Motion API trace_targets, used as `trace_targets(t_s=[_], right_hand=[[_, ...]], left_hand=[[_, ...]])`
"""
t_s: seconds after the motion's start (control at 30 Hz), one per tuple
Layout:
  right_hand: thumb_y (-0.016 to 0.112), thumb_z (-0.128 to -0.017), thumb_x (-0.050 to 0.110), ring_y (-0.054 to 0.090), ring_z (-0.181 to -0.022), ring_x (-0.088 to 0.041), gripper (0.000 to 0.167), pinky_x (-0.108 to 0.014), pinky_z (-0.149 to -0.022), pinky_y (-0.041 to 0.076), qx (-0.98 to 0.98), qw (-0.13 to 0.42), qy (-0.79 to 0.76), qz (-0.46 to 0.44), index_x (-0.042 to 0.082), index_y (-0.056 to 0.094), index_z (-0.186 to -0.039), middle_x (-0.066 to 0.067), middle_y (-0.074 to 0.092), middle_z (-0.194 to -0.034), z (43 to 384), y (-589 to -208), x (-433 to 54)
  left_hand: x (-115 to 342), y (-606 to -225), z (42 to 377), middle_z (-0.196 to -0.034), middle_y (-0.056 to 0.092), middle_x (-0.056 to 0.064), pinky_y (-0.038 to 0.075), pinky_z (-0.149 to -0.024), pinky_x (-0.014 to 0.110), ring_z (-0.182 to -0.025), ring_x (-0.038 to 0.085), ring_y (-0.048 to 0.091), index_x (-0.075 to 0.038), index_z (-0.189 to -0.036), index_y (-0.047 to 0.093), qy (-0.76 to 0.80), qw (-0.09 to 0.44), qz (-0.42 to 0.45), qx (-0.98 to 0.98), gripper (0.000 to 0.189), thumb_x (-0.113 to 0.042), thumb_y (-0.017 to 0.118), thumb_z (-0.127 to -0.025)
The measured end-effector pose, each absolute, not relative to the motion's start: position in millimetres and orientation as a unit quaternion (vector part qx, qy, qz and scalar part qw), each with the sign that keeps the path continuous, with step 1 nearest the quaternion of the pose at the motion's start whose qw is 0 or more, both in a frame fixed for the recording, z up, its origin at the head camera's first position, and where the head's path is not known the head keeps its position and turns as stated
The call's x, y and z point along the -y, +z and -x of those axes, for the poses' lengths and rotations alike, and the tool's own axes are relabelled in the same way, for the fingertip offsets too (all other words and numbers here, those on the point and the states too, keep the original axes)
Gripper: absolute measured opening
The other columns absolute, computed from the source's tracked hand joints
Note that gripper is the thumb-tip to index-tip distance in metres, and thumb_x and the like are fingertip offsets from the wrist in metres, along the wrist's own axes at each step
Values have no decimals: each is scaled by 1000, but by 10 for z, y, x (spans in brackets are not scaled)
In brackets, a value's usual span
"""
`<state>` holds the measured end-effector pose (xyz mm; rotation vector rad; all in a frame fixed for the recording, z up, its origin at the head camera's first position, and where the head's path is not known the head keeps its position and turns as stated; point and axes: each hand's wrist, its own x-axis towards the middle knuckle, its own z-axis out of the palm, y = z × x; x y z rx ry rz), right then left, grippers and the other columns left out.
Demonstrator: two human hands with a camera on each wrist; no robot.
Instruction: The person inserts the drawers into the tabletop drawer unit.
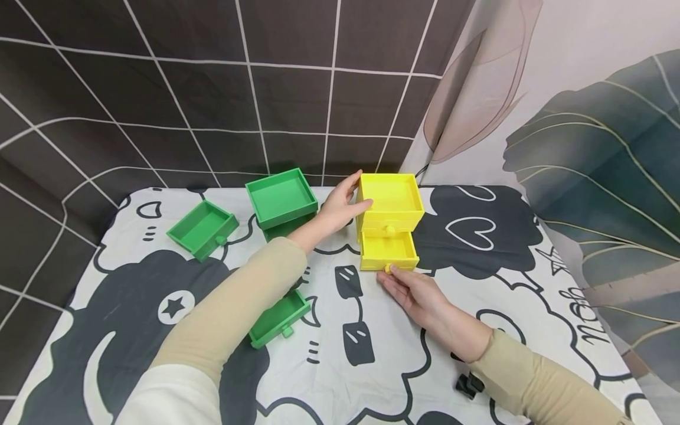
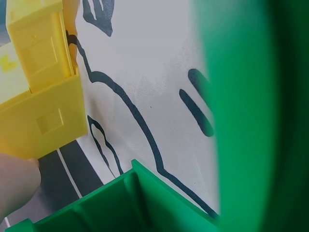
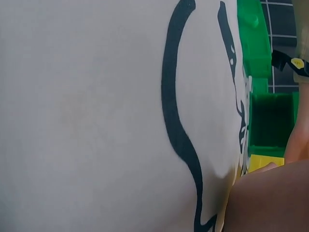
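A small yellow drawer cabinet (image 1: 392, 222) stands toward the back of the bed-like surface, its lower yellow drawer (image 1: 389, 248) pulled partly out. My left hand (image 1: 340, 208) holds the cabinet by its upper left side, thumb over the top rim and fingers along the side. At the front of the lower drawer, my right hand (image 1: 422, 294) pinches its yellow knob (image 1: 389, 268) between thumb and fingers. The left wrist view shows the yellow cabinet (image 2: 46, 113) side-on beside a fingertip. In the right wrist view my right hand (image 3: 273, 200) hides most of the yellow piece.
Left of the yellow cabinet stands a green cabinet (image 1: 281, 198), partly behind my left forearm. One loose green drawer (image 1: 203, 229) lies farther left; another green drawer (image 1: 278, 320) lies nearer, beside the forearm. A dark tiled-pattern cloth (image 1: 202, 94) hangs behind.
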<state>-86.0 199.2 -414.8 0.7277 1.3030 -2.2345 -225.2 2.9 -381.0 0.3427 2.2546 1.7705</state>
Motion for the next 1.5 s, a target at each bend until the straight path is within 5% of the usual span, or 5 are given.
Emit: trace_targets(t_s=[0.8,1.5], right_hand=[[57,-110,11,80,-89,-12,16,-21,-96,64,-426,210,-819,-321,5,69,-101,-8,80,-96,1173,-4137,-1912],[61,-108,10,81,-79,-14,6,-22,-91,66,-411,202,-823,-337,5,65,-107,-9,79,-82,1516,-4180,-1909]], left_hand=[[-39,-3786,2256,-176,29,10,28,-135,34,-164,22,28,-8,-169,24,607,135,-121,-774,79,-8,68,-104],[-18,-3748,2233,-179,22,8,27,-136,35,-165,23,24,-9,-170,20,603,149,-121,-774,80,-10,65,-105]])
